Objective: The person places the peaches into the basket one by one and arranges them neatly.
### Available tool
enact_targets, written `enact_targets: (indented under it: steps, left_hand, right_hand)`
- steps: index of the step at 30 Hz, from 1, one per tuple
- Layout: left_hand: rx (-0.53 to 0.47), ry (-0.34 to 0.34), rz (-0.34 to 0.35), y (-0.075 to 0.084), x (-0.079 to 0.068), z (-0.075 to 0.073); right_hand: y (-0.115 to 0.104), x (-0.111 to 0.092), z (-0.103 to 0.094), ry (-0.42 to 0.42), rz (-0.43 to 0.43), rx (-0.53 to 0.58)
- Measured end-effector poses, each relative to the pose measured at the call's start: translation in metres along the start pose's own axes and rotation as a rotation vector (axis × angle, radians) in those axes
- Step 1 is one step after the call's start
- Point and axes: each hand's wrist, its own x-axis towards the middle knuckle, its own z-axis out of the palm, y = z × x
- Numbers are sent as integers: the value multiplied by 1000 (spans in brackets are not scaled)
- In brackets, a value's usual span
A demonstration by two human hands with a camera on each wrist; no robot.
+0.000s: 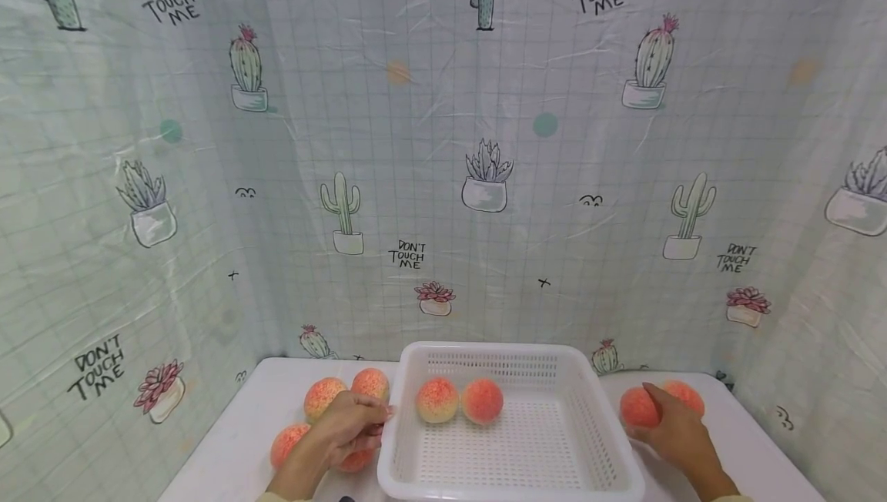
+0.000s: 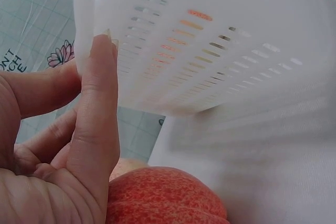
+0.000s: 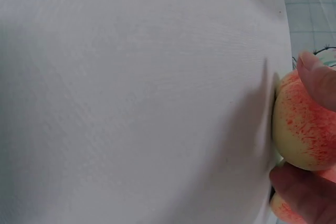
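Note:
A white plastic basket point(image 1: 513, 490) with slotted walls stands at the middle of the table, two peaches point(image 1: 438, 400) side by side in its left part. My left hand point(image 1: 349, 426) pinches the basket's left rim between thumb and fingers; in the left wrist view the fingertips lie against the basket wall point(image 2: 252, 14). Just below that hand is a red peach point(image 2: 168, 198). To the right of the basket, my right hand point(image 1: 668, 433) grips a peach point(image 1: 638, 406) between thumb and fingers point(image 3: 307, 190). Another peach point(image 1: 684, 398) is right behind it, partly hidden by the hand.
Several more peaches point(image 1: 326, 398) lie on the white table point(image 1: 229, 440) left of the basket, partly covered by the left hand. A cactus-print curtain point(image 1: 443, 140) hangs along the back and both sides of the table.

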Motion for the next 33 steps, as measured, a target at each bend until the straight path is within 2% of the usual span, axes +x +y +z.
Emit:
enact_targets:
  steps: [6, 13, 18, 26, 29, 33]
  left_hand:
    - [-14, -5, 22, 0, -2, 0]
    - [-23, -21, 42, 1, -4, 0]
    - [-15, -8, 30, 1, -4, 1]
    - [-11, 5, 28, -1, -3, 0]
    - [-15, -7, 40, -1, -3, 0]
    - [-13, -8, 42, -1, -3, 0]
  right_hand:
    - [-2, -1, 4, 31, 28, 1]
    - [0, -4, 5, 59, -27, 11]
    - [-3, -4, -2, 47, -48, -1]
    - [-8, -9, -21, 110, -177, -70]
    - [-12, -9, -25, 107, -174, -66]
    - [-18, -12, -31, 75, -130, -22]
